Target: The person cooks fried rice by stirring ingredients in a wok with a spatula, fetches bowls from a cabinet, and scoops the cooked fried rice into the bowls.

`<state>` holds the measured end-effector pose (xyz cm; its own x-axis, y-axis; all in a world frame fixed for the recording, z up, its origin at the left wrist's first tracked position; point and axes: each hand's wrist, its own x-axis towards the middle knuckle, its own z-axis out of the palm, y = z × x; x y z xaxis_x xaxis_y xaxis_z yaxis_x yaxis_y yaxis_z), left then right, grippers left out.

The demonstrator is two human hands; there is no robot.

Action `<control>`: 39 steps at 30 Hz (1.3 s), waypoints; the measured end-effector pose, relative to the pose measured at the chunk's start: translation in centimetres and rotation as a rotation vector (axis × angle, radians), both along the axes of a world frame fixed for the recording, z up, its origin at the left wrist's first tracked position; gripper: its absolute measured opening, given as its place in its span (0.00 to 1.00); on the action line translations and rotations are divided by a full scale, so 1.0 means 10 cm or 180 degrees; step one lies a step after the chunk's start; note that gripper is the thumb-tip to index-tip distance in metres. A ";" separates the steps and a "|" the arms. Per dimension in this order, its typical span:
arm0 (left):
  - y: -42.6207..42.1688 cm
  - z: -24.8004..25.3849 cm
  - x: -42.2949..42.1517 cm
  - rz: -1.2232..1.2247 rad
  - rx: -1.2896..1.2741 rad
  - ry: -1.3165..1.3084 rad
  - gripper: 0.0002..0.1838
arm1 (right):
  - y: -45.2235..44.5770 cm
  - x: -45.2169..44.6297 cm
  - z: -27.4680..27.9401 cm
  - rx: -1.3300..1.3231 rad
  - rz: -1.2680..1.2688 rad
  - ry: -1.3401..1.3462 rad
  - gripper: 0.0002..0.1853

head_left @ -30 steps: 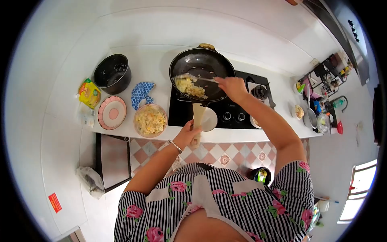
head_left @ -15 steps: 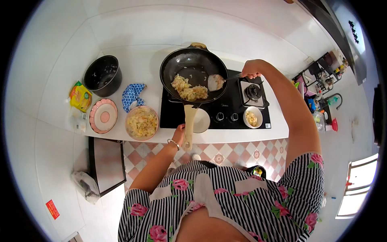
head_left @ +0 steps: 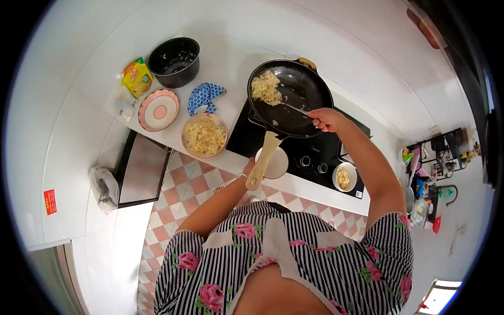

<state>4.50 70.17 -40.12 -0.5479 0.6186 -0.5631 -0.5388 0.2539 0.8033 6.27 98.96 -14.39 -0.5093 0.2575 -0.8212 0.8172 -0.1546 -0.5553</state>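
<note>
A black wok (head_left: pixel 302 105) sits over the black stove, its cream handle (head_left: pixel 266 157) pointing toward me. My right hand (head_left: pixel 325 119) is closed on the thin metal handle of a spatula (head_left: pixel 296 109), whose head is hidden at the fried rice (head_left: pixel 266 88) in the wok's left part. My left hand (head_left: pixel 249 167) is beside the cream handle and a white bowl (head_left: pixel 275 163); the handle partly covers it, and its fingers are mostly hidden. A bowl of rice (head_left: pixel 205 135) stands on the counter, left of the wok.
A black pot (head_left: pixel 174 62), yellow packet (head_left: pixel 137 77), pink-rimmed plate (head_left: pixel 159 110) and blue patterned cloth (head_left: pixel 203 97) lie on the left counter. A small bowl of food (head_left: pixel 344 177) stands on the stove's front right. Racks and sink things are at far right.
The view has turned. The rice in the wok, in two clumps half a second ago, is now one heap at its left. My right hand has brought the spatula from the wok's right side to that heap.
</note>
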 end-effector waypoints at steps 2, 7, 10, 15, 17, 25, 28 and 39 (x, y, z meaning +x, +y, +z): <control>-0.35 0.00 0.06 -0.0296 0.0099 0.1547 0.18 | -0.13 0.00 -0.05 -0.0187 -0.0423 0.0095 0.09; -0.88 0.49 -0.02 -0.0302 -0.0043 -0.0190 0.23 | -0.34 -0.10 -0.14 -0.0571 -0.1152 0.0285 0.08; -1.25 1.43 -0.08 0.0088 -0.0216 -0.0393 0.26 | -0.44 -0.14 -0.14 -0.0555 -0.1363 0.0354 0.08; -1.88 1.43 -0.33 0.0591 -0.0499 -0.0282 0.24 | -0.50 -0.02 -0.12 -0.0420 -0.1462 0.0536 0.07; -1.92 1.77 -0.50 0.0526 -0.0446 -0.0046 0.23 | -0.52 0.10 -0.08 -0.0278 -0.1444 0.0678 0.07; -0.87 2.67 -0.99 0.0523 0.0196 0.0475 0.29 | -0.78 0.76 0.34 0.0383 -0.1136 0.1574 0.14; -0.25 2.63 -1.12 0.0031 0.0245 0.0595 0.34 | -1.00 1.02 0.68 0.0849 -0.0964 0.1737 0.16; 0.82 2.69 -0.92 -0.0225 0.0694 0.0665 0.38 | -1.41 1.58 0.85 0.4798 0.0536 0.1313 0.18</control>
